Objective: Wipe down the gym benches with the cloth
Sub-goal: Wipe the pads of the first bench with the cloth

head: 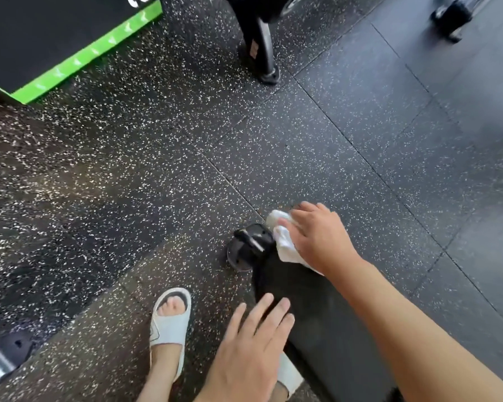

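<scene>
1. Left hand [246, 355]: open, fingers spread flat, palm down on the near edge of the black desk [317, 320]. It grips nothing; judged to be bracing the body while the other arm reaches forward.
2. A foot in a pale sandal [170, 323] stands on the speckled floor [128, 184] just left of the desk.
3. Right hand [317, 236]: fingers curled loosely over the white cloth [285, 245], pressing it on the desk's far end. Placement suits wiping that end.
4. A black wheel [244, 248] sits at that end, beside the cloth.
5. Beyond: a green-edged box [79, 62] and a dark equipment leg [262, 53], well apart.
</scene>
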### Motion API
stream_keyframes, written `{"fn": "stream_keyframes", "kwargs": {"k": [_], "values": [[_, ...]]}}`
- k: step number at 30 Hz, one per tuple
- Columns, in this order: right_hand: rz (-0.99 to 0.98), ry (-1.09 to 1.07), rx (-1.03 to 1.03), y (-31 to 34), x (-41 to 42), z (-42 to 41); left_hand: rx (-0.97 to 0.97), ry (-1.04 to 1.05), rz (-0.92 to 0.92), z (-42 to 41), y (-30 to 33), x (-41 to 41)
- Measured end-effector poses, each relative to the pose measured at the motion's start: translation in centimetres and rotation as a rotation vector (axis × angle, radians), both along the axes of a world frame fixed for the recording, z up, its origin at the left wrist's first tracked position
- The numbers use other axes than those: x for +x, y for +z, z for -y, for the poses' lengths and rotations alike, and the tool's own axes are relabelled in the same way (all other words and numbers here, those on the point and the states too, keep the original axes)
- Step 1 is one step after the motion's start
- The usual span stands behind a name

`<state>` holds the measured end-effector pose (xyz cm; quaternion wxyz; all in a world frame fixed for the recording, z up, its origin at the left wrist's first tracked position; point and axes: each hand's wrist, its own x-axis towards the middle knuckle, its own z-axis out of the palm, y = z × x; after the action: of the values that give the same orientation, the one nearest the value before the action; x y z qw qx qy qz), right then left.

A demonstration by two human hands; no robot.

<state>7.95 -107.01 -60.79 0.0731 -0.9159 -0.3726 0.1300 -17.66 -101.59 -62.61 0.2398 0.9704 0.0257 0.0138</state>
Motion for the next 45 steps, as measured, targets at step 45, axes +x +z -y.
{"fn": "stream_keyframes", "kwargs": {"k": [45], "values": [[0.286, -0.589, 0.322, -1.1, -23.1, 12.2, 0.097, -0.603, -0.113, -2.2, 4.7, 15.2]]}}
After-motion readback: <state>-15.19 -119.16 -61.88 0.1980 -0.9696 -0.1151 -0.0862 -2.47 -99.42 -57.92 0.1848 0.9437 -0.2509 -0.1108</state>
